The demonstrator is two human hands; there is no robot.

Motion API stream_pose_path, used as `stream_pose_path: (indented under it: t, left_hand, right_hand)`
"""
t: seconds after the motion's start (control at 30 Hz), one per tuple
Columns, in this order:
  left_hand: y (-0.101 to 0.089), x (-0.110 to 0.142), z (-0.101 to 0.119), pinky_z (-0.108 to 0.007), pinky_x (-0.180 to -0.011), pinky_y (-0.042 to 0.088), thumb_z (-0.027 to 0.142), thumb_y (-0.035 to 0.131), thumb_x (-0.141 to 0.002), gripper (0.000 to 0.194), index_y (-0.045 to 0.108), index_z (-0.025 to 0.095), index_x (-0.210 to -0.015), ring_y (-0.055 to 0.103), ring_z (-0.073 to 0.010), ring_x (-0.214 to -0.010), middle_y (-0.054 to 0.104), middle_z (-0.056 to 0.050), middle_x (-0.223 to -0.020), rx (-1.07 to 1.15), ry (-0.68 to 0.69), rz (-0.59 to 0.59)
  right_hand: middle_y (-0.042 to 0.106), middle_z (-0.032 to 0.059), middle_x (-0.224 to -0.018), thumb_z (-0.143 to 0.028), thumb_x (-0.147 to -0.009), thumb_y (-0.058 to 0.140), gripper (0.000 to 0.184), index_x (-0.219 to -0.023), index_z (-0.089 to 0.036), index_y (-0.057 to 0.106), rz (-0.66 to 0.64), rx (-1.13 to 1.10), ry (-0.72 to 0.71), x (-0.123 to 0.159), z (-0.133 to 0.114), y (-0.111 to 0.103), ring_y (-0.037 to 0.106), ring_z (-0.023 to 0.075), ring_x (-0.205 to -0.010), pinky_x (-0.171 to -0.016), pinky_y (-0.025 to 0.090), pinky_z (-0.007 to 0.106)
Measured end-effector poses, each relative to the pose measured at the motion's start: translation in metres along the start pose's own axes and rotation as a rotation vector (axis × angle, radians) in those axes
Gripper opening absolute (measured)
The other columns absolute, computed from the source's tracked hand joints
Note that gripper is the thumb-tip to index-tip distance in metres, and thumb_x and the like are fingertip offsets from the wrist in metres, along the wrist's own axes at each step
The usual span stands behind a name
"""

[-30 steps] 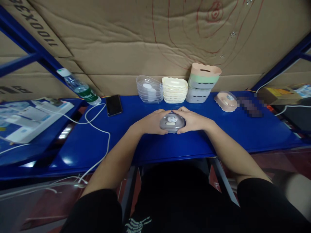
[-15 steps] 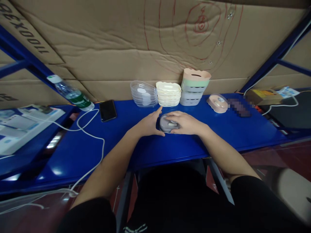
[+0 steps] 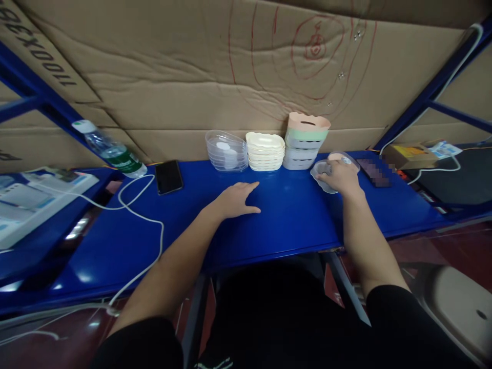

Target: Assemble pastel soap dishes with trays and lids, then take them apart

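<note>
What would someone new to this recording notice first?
Probably the red looping lines drawn on the cardboard wall behind the table, above the stack of peach, green and pale grey containers. Next, the two bare hands over the bright blue table: the right hand grips a grey container right of that stack, while the left hand is open and holds nothing.

here's the bottle (image 3: 115, 151) at left, phone (image 3: 169, 177) beside it, lids (image 3: 226, 152), trays (image 3: 266, 152), tubs (image 3: 305, 141) lined up upper middle, and box (image 3: 321, 168) under right hand (image 3: 342, 178), right of centre!
</note>
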State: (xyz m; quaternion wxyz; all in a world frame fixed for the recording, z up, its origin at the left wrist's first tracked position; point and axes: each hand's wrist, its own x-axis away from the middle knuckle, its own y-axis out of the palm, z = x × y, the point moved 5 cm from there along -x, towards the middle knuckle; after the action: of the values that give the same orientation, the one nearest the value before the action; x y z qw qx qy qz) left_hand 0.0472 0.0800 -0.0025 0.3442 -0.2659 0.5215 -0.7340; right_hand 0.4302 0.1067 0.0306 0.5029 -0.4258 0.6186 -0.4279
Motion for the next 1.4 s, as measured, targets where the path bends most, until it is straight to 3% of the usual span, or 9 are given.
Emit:
stream_pose_path:
  t: [0.17,0.27,0.43,0.57,0.67,0.77,0.93,1.13,1.4]
  left_hand:
    - [0.002,-0.001,0.0,-0.054,-0.13,0.041,0.064,0.075,-0.093,0.101,0.041,0.012,-0.172,0.05,-0.0419,-0.159,0.053,-0.022,-0.171,-0.009,0.026,0.005]
    - [0.002,-0.002,0.0,-0.054,-0.13,0.041,0.065,0.075,-0.093,0.1,0.043,0.012,-0.171,0.05,-0.0421,-0.159,0.055,-0.022,-0.17,-0.004,0.026,0.008]
    - [0.003,-0.001,-0.001,-0.056,-0.128,0.042,0.065,0.075,-0.092,0.097,0.046,0.014,-0.17,0.051,-0.0434,-0.158,0.055,-0.022,-0.169,0.013,0.015,0.011]
    - [0.003,-0.001,-0.001,-0.057,-0.127,0.042,0.065,0.074,-0.092,0.093,0.049,0.016,-0.167,0.053,-0.0431,-0.156,0.057,-0.022,-0.168,0.025,0.038,0.033]
    - [0.004,-0.001,0.0,-0.057,-0.127,0.043,0.065,0.073,-0.093,0.093,0.048,0.014,-0.168,0.053,-0.0434,-0.156,0.057,-0.023,-0.168,0.011,0.046,0.027]
    - [0.004,-0.001,0.001,-0.055,-0.127,0.043,0.065,0.073,-0.094,0.094,0.047,0.014,-0.169,0.053,-0.0425,-0.155,0.057,-0.023,-0.168,-0.014,0.045,0.011]
    - [0.004,-0.001,0.002,-0.054,-0.128,0.042,0.065,0.072,-0.096,0.095,0.046,0.011,-0.17,0.053,-0.0425,-0.155,0.055,-0.023,-0.169,-0.024,0.037,-0.002]
    - [0.004,0.0,0.001,-0.056,-0.126,0.043,0.067,0.073,-0.095,0.094,0.048,0.014,-0.168,0.054,-0.0436,-0.155,0.057,-0.023,-0.168,-0.005,0.042,0.022]
    - [0.007,-0.001,-0.003,-0.056,-0.126,0.044,0.069,0.072,-0.095,0.092,0.048,0.018,-0.168,0.055,-0.0423,-0.154,0.058,-0.021,-0.167,-0.005,0.06,0.039]
  right_hand:
    - [0.07,0.0229,-0.145,-0.058,-0.098,0.065,0.061,-0.142,-0.016,0.068,0.387,-0.162,-0.13,0.001,-0.032,-0.03,0.06,0.0439,-0.139,-0.117,0.047,0.063]
    - [0.071,0.0165,-0.141,-0.058,-0.103,0.057,0.05,-0.138,-0.023,0.069,0.488,-0.249,-0.32,-0.004,-0.071,-0.049,0.061,0.0401,-0.135,-0.117,0.048,0.061]
    - [0.071,0.0182,-0.137,-0.045,-0.107,0.052,0.042,-0.135,-0.021,0.072,0.456,-0.306,-0.385,-0.032,-0.121,-0.057,0.059,0.0428,-0.138,-0.119,0.045,0.065]
    - [0.071,0.0181,-0.138,-0.035,-0.107,0.049,0.041,-0.138,-0.019,0.072,0.291,-0.378,-0.533,-0.04,-0.166,-0.031,0.065,0.0385,-0.131,-0.113,0.054,0.056]
    - [0.068,0.0186,-0.146,-0.028,-0.105,0.052,0.041,-0.139,-0.018,0.073,0.161,-0.326,-0.515,-0.041,-0.188,-0.006,0.07,0.0368,-0.122,-0.099,0.06,0.049]
    - [0.07,0.0165,-0.143,-0.027,-0.106,0.053,0.038,-0.135,-0.02,0.076,0.129,-0.328,-0.471,-0.043,-0.194,0.005,0.071,0.0353,-0.119,-0.096,0.06,0.046]
    - [0.074,0.0159,-0.124,-0.025,-0.106,0.055,0.028,-0.115,-0.02,0.081,0.162,-0.387,-0.452,-0.05,-0.19,0.003,0.071,0.0342,-0.116,-0.1,0.058,0.048]
    - [0.072,0.0158,-0.126,-0.025,-0.105,0.054,0.027,-0.115,-0.021,0.079,0.158,-0.345,-0.438,-0.049,-0.19,0.0,0.07,0.0333,-0.109,-0.09,0.058,0.045]
    - [0.069,0.0164,-0.125,-0.026,-0.105,0.047,0.029,-0.114,-0.02,0.074,0.244,-0.415,-0.435,-0.047,-0.187,0.0,0.066,0.0332,-0.114,-0.097,0.056,0.047]
